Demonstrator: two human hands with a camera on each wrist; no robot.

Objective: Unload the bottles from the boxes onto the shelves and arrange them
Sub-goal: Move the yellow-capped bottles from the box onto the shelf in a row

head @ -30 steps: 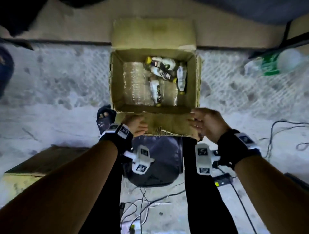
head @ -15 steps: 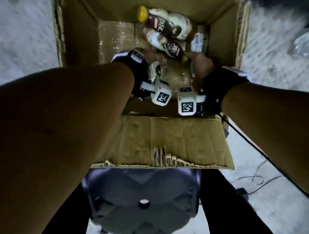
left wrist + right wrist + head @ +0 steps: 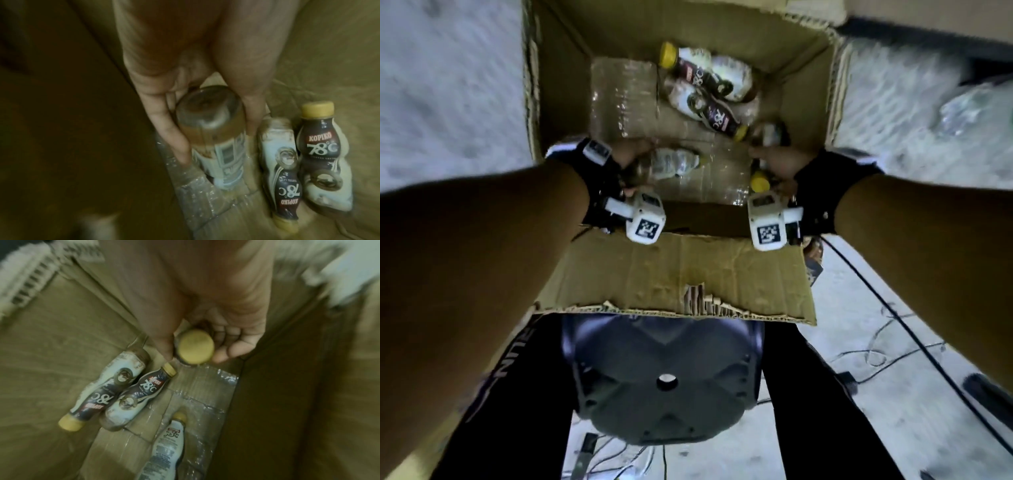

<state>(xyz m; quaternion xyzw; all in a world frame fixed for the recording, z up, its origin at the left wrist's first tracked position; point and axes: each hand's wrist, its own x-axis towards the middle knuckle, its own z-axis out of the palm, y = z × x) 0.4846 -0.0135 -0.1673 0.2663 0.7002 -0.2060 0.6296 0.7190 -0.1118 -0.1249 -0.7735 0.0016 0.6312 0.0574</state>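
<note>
Both hands are down inside one open cardboard box (image 3: pixel 558 113) that stands on the floor. The left hand (image 3: pixel 631 156) grasps a bottle (image 3: pixel 671 163) lying near the box's near-left part; in the left wrist view its fingers (image 3: pixel 164 120) and thumb wrap the sides of this bottle (image 3: pixel 211 129) near its base, the cap end pointing away from the wrist. The right hand (image 3: pixel 779 164) clasps a second bottle (image 3: pixel 759 181) at the near right of the box, its yellow cap toward the camera; in the right wrist view the thumb and curled fingers (image 3: pixel 232 344) close round it just below the yellow cap (image 3: pixel 195 348).

Four bottles are countable in all: two in the hands and two loose. The two loose bottles (image 3: pixel 709 87) lie on their sides, touching each other, at the far right of the box floor, with their yellow caps pointing opposite ways. Both carry dark-and-white labels reading "Kopiko 78°C".

Clear packing tape (image 3: pixel 623 99) crosses the box bottom. The near flap (image 3: pixel 671 274) is folded outward, its edge torn. Below it stands one dark plastic stool (image 3: pixel 664 383) between the person's legs, and cables (image 3: pixel 893 335) trail over the floor to the right.
</note>
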